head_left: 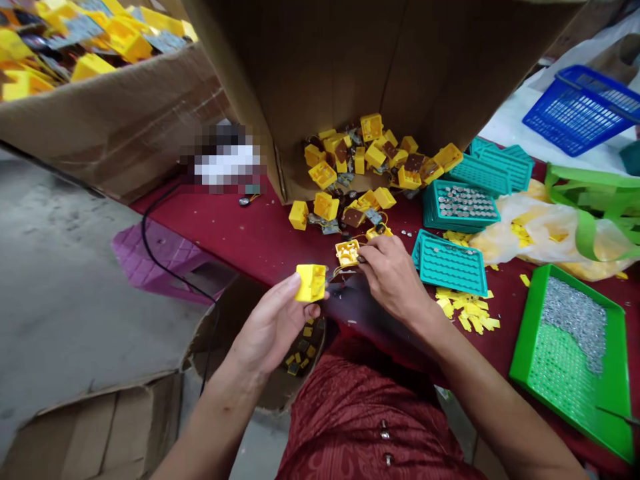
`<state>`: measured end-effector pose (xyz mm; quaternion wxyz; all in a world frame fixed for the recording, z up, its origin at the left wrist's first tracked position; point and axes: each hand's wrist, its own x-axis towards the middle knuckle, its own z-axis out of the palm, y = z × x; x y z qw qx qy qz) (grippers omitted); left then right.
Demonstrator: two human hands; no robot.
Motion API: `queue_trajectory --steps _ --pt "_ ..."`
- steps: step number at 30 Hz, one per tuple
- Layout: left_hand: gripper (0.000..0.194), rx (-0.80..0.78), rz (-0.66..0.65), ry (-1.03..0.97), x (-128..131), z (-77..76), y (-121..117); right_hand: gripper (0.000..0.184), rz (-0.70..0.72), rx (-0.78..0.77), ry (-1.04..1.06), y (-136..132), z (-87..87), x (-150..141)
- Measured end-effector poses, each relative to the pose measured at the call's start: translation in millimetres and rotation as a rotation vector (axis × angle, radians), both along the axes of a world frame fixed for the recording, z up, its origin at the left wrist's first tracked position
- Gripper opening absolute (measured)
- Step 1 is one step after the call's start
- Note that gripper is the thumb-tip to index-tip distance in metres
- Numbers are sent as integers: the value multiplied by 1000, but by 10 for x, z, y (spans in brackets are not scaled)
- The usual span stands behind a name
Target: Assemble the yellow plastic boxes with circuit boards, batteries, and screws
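Observation:
My left hand (273,317) grips a small yellow plastic housing (311,283) between thumb and fingers, just past the table's front edge. To its right my right hand (393,270) is closed in a pinch. A dark bit shows at its fingertips, too hidden to name. Those fingertips are beside an open yellow housing (347,253) with pale parts inside and wires near it. Another yellow housing (379,231) with a dark round part lies just behind the right hand. More yellow housings, circuit boards and wires (345,217) are heaped beyond both hands.
A tipped cardboard box (400,60) stands behind the heap. Teal trays (453,265) with button cells, yellow plastic pieces (467,310) and a green tray (617,360) of small metal parts lie right. A blue basket (575,110) stands far right, a purple stool (155,257) left.

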<state>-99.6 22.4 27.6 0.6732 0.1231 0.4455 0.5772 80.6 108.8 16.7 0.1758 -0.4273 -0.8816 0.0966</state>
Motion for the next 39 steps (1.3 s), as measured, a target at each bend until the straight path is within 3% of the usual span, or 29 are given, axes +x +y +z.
queue_trajectory --steps 7,12,15,22,28,33,36,39 --pt "22 -155 -180 -151 303 -87 -258 15 -142 -163 69 -483 -46 537" --pt "39 -278 -323 -125 404 -113 -347 18 -215 -200 4 -745 -208 750" --pt "47 -283 -348 -106 422 -113 -358 24 -198 -234 54 -792 -260 792" --pt "34 -268 -357 -36 447 -107 -330 26 -148 -192 35 -711 -310 843" --pt "29 -339 -295 -175 422 -43 -245 23 -126 -28 42 -560 -52 809" --pt "30 -399 -435 -506 513 -92 -158 19 -158 113 18 -442 243 769" --pt "34 -359 -507 -618 652 -171 -128 16 -234 78 16 -517 288 873" --pt "32 -269 -469 -563 800 -255 -99 9 -345 -105 166 -697 269 996"
